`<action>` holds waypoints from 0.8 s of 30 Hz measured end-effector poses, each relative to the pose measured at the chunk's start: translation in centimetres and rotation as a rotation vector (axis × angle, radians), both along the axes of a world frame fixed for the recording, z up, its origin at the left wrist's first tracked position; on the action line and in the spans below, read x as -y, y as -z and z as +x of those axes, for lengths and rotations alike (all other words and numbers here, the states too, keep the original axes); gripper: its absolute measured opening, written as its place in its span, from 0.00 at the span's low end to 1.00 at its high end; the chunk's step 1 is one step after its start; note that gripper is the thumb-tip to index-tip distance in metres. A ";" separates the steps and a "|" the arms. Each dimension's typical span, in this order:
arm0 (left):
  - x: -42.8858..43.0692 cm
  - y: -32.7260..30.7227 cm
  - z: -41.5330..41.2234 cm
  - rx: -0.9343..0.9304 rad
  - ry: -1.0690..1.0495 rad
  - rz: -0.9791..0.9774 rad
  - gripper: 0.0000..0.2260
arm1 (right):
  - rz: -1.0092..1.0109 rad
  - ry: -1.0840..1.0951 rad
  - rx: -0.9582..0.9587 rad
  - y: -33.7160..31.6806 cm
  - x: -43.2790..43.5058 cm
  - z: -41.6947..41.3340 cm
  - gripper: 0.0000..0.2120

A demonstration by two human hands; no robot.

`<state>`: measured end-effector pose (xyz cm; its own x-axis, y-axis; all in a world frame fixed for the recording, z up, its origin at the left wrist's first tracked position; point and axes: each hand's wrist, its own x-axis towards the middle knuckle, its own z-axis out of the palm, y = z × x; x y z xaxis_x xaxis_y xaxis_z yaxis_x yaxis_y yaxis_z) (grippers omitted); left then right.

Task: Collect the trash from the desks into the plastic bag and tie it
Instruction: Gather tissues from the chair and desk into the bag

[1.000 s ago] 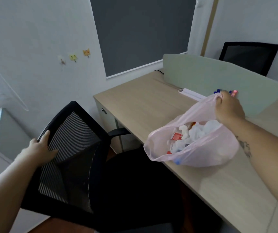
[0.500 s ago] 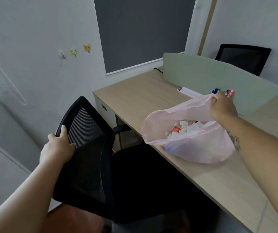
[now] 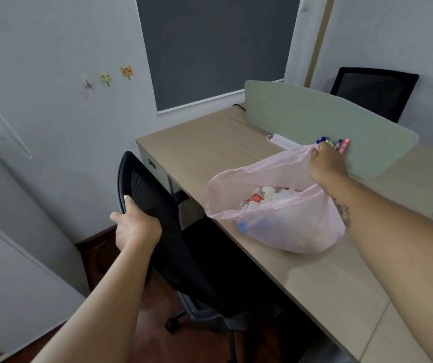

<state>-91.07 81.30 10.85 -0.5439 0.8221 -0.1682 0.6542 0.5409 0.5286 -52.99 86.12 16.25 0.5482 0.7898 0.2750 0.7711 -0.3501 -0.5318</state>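
A pale pink plastic bag (image 3: 296, 226) rests on the light wooden desk (image 3: 210, 153) near its front edge, mouth open toward me. Inside lie white crumpled scraps and a red wrapper (image 3: 255, 198). My right hand (image 3: 326, 165) pinches the bag's far rim and holds it up. My left hand (image 3: 136, 226) grips the top edge of a black mesh office chair (image 3: 163, 231) that stands turned sideways in front of the desk.
A grey-green divider panel (image 3: 341, 121) runs along the desk's back, with pens (image 3: 341, 144) and a white roll (image 3: 283, 141) at its foot. Another black chair (image 3: 372, 93) stands beyond it. A white wall and cabinet are at the left.
The chair has swung round and moved in toward the desk under my left hand. My right hand keeps its hold on the bag's rim.
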 end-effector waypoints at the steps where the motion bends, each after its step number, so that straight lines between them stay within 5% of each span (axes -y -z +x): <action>1: 0.1 0.0 1.4 0.017 -0.016 0.001 0.37 | 0.000 -0.003 -0.012 0.0 0.0 0.4 0.15; 14: 1.1 -0.8 14.9 0.102 -0.087 0.009 0.30 | -0.005 -0.027 -0.052 0.0 -0.2 3.3 0.16; 18: -1.7 -1.3 13.7 -0.250 0.293 0.131 0.44 | 0.035 0.011 -0.085 0.3 -0.5 4.3 0.16; 24: -10.4 -0.4 16.1 -0.236 0.748 -0.046 0.64 | 0.071 0.110 -0.078 1.0 -1.1 5.6 0.18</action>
